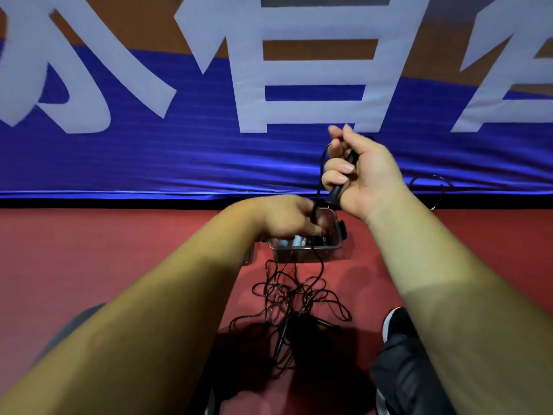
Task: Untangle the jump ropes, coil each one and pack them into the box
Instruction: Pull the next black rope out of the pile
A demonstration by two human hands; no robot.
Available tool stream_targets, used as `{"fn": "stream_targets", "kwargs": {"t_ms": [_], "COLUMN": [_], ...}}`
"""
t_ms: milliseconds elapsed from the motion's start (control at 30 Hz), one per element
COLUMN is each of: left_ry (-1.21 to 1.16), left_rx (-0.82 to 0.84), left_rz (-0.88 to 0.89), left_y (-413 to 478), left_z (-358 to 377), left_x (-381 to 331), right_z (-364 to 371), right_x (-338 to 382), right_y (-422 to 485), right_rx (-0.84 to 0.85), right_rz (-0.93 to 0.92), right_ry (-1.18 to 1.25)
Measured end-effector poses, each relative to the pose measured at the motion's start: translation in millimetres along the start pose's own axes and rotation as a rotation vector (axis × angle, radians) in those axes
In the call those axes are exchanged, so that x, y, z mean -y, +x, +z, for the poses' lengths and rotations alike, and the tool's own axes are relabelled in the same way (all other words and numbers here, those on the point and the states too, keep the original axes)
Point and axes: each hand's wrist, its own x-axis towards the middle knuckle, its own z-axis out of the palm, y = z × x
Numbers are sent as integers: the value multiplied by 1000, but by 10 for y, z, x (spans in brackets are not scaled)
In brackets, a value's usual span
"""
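Sports hall, red floor (119, 250), big blue banner (149, 157)

Jump ropes: all black, thin cord. One handle (336, 191) is held upright, slightly tilted, in the right hand (365, 175), above the far right corner of the box. Its cord (319, 175) loops out of the handle's top end and drops on the left to the left hand (287, 217), which pinches it over the box (blurred). From there it runs down past the box's near wall into the tangle (294, 295), a loose heap of overlapping loops on the red floor (119, 265), just near of the box. Box (302, 253): small, clear plastic, open, black latch (343, 230) on right side; contents indistinct.
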Motion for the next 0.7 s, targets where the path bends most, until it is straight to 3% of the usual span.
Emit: {"fn": "stream_targets", "kwargs": {"t_ms": [100,233,300,400,500,567,633,700], "left_ry": [-243,-726,-960,-1163,-1194,-1038,-883,-796], "left_rx": [-46,-288,-397,-491,-618,-708,-669,-501], "left_rz": [-77,65,138,211,245,172,84,20], "left_y": [-34,-84,-98,-108,-90,-82,-84,-95], "left_z": [-17,-232,-340,-454,-544,-569,-520,-412], "left_x": [-35,-257,-335,-354,-314,-303,-307,-321], "right_z": [-96,-230,-246,-224,-190,-147,-82,-8], "right_x": [24,-107,-202,-265,-273,-290,-287,-241], "right_y": [90,148,75,-59,-67,-60,-62,-58], "right_rx": [-82,-203,-119,130,230,210,167,138], "right_rz": [-35,95,233,400,242,122,51,15], "right_ry": [-66,-566,-729,-720,-646,-589,-482,-350]}}
